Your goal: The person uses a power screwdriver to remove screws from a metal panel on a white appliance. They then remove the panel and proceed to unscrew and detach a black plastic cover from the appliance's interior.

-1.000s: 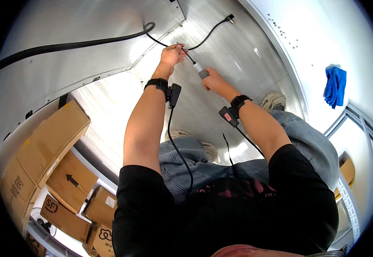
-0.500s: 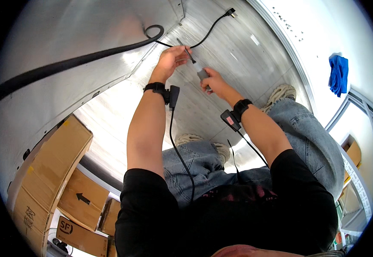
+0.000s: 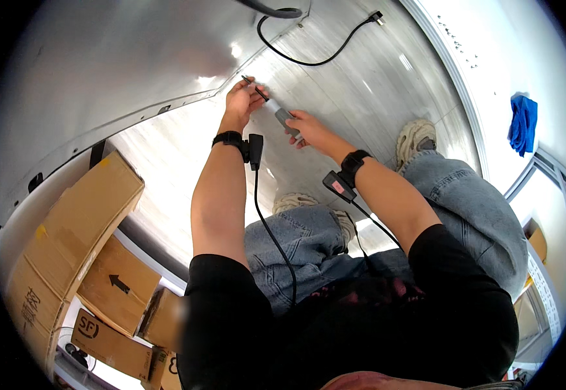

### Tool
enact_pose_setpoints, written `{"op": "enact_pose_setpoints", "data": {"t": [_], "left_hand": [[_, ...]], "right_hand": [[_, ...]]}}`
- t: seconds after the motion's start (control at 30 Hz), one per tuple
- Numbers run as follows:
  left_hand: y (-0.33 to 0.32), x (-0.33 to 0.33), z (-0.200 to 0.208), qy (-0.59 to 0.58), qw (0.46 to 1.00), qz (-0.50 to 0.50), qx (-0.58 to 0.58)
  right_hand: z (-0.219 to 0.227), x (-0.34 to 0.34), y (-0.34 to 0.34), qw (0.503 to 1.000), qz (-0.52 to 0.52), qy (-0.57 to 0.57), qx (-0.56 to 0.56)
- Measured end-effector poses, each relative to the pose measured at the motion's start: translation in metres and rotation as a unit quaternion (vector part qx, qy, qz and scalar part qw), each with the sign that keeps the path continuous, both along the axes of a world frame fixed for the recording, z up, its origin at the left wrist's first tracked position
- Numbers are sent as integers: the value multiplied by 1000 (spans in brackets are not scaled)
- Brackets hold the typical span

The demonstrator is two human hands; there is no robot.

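**Left hand (image 3: 238, 103) by the shaft, right hand (image 3: 309, 131) on the handle of a grey screwdriver (image 3: 283, 117)**

At the far left, several brown cardboard boxes (image 3: 78, 224) stand below a large metal panel (image 3: 133, 71). Next comes the left hand, close to the lower edge of this panel. Its fingers are partly curled about the dark shaft of the screwdriver; the view is small there, so I cannot tell if they pinch the shaft or only stay beside it. The screwdriver lies aslant between the two hands, above the pale floor (image 3: 367, 84), with its tip toward the upper left. The right hand has its fingers closed around the grey handle. Beyond the hands, a black cable (image 3: 312, 64) curves on the floor and ends in a plug (image 3: 377, 18). Farther right, a white surface bears scattered small dark pieces and a crumpled blue cloth (image 3: 522, 125).
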State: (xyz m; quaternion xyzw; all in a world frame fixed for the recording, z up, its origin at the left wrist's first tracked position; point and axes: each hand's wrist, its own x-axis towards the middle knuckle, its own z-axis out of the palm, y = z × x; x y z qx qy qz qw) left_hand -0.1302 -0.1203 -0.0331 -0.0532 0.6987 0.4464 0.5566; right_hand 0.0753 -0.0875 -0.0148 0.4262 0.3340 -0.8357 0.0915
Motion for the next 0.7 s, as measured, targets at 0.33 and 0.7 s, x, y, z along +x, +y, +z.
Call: {"op": "enact_pose_setpoints", "data": {"t": [0.33,0.7], "left_hand": [[2,0,4,106,994,-11,-8],[6,4,-5,135,991,1,-20]], "right_hand": [[-8,-17,-12,998,-36,-30,-40],[-21,-14,-9,996,-55,-18,-73]]}}
